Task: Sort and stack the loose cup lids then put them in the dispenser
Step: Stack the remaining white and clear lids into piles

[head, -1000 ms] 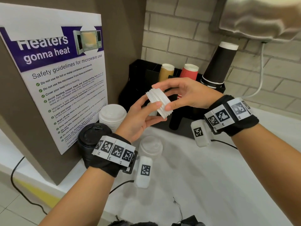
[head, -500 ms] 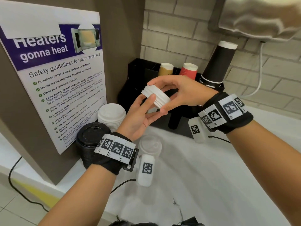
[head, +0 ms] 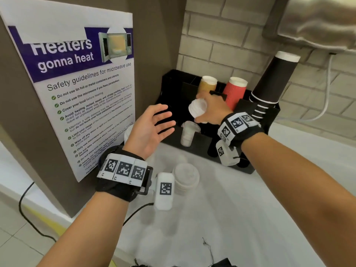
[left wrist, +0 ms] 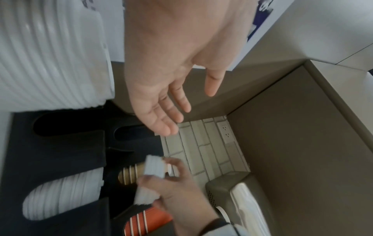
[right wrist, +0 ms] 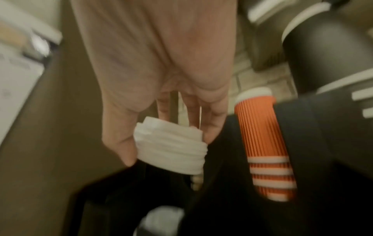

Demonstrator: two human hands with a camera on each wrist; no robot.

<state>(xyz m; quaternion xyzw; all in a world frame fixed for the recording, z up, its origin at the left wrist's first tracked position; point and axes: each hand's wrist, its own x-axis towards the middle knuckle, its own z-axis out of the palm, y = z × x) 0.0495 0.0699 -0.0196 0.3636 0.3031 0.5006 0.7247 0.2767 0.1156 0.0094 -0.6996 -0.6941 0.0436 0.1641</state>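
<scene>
My right hand (head: 207, 109) grips a small stack of white lids (head: 197, 108) between thumb and fingers, above the black dispenser (head: 173, 83). The same lid stack (right wrist: 171, 151) shows in the right wrist view, over a dark slot, and as the white lid stack (left wrist: 154, 166) in the left wrist view. Just below it, a slot holds white lids (head: 187, 134). My left hand (head: 154, 124) hovers open and empty to the left of the dispenser, palm up. More white lids (head: 185, 179) stand stacked on the counter by my left wrist.
Cup stacks stand in the dispenser: tan (head: 207, 84), red (head: 236, 91) and tall black (head: 273, 78). A brown panel with a microwave poster (head: 77, 93) closes the left side. A brick wall (head: 231, 35) is behind, and a steel dispenser (head: 317, 22) hangs at top right.
My left hand let go of the lid stack and drew back open. My right hand carried the stack away from me, over the dispenser.
</scene>
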